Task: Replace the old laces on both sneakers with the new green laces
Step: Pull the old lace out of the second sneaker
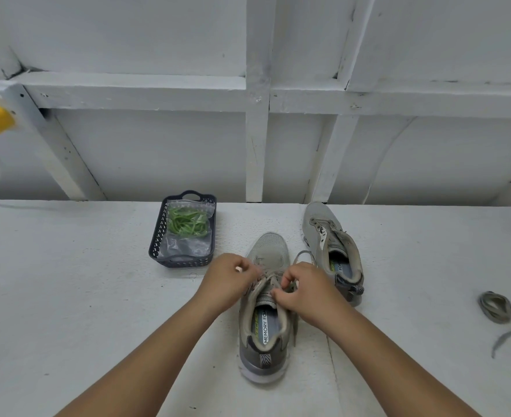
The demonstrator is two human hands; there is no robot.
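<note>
Two hands work at the near sneaker on the tabletop: the left hand and right hand, fingers curled, pinch its grey lace over the tongue. Just beyond the right hand stands the second sneaker, laceless. Beyond the left hand, a dark basket holds bagged green laces. Far right lies a removed lace.

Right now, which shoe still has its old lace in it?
The near sneaker, between both hands, still has its gray lace. The far sneaker by the wall has bare eyelets.
</note>
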